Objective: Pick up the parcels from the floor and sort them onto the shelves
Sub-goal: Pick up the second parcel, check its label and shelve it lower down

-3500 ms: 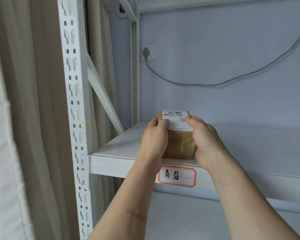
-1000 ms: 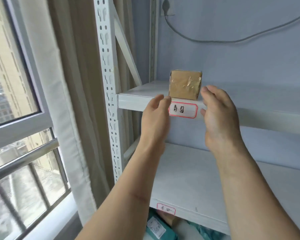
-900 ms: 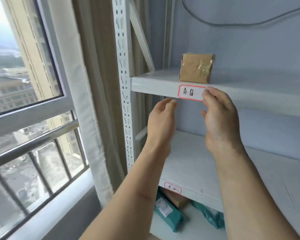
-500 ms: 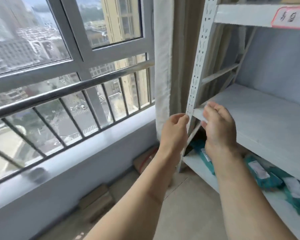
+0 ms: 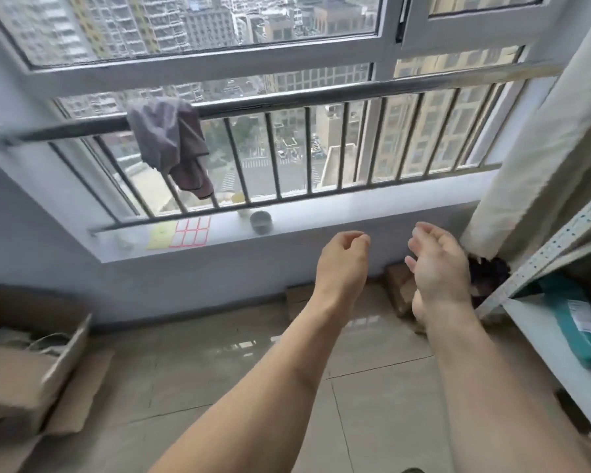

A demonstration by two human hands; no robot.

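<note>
Under the window (image 5: 219, 32) the tiled floor (image 5: 219, 377) spreads out glossy and pale brown, slick enough to mirror the light. Steel railing (image 5: 287, 97) bars run across the glass, a limp grey cloth (image 5: 171, 141) draped over the top rail, and a cream curtain (image 5: 543, 158) hangs in soft folds at the right. At far left sits a heap of flattened, dull cardboard (image 5: 28, 377). The white metal shelf (image 5: 539, 339), with its perforated upright, carries a teal plastic mailer (image 5: 580, 319) on the low tier. Brown parcels (image 5: 401, 288) lie on the floor against the wall, partly hidden behind the right hand.

Both arms reach forward: the left hand (image 5: 343, 261) is loosely curled and holds nothing, the right hand (image 5: 439, 264) is spread wide, palm inward, also bare.

I'd judge the next parcel is being sought. Risks: feet slipping on that shiny tile while bending, or a taped box sliding from a one-sided grip.
</note>
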